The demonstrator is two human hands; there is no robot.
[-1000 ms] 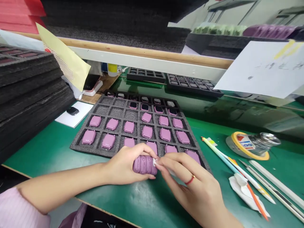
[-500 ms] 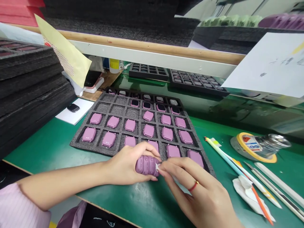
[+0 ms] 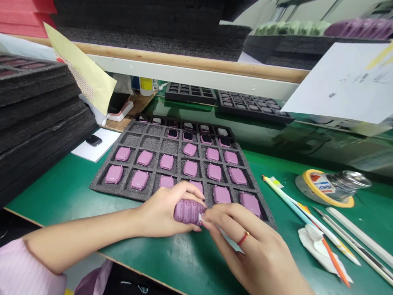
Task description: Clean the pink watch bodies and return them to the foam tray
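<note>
My left hand is closed around a short stack of purple watch cases, held side by side just above the green table. Pinched in the fingertips of my right hand is a small white piece of tissue, touching the right end of the stack. Behind both hands lies a black foam tray with rows of purple watch cases in its compartments. Some cases near its far side show dark screens. My hands hide part of the tray's near row.
On the right lie several pens and slim tools, a crumpled tissue and a glass bottle beside a yellow-rimmed roll. Stacked black foam trays stand at the left. A wooden-edged shelf crosses above. One dark watch rests on white paper.
The whole view has shifted slightly. My right hand still holds the tissue against the stack's right end, and my left hand keeps its grip on the cases.
</note>
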